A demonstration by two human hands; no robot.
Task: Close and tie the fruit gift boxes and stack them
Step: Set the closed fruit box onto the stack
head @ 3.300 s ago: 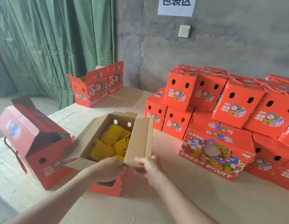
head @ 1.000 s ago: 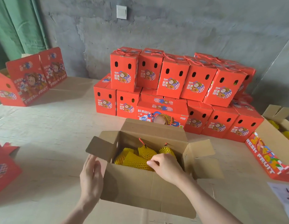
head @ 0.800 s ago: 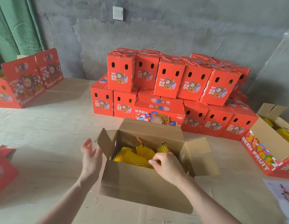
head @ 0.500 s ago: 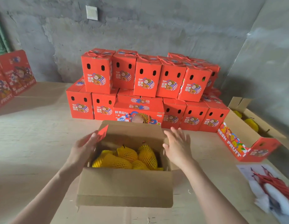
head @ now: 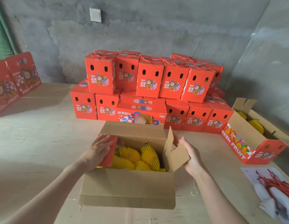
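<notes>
**Loaded carton, thin flaps: fold from the flaps, lift from the base**

The open gift box (head: 126, 191) sits on the table (head: 35, 151) right in front of you, with its near and far long flaps standing up. It is packed with fruit (head: 148, 156) in yellow foam netting, so expect it to be heavy for its size and bottom-weighted. The netting cushions the fruit, but one piece rides high near the right side and may bruise if you force a flap down on it.

The card looks like thin corrugated board. It is stiff along the panels, weak at the creases, and likely to tear at the slots. Press near each fold line, not at the free edge.

Your left hand (head: 95, 152) lies flat, fingers straight, on the red face of the left end flap (head: 110, 151) and tips it inward over the fruit. Your right hand (head: 191, 156) is spread against the outer side of the right end flap (head: 174, 152), which stands nearly upright; neither hand grips anything.

For stacking, take the box under its base or by both end walls, not by the flaps.

Behind it stands the stack of closed boxes (head: 150, 84). Another open box (head: 242, 139) is to your right, with red cords (head: 273, 183) on a white sheet nearer you.
</notes>
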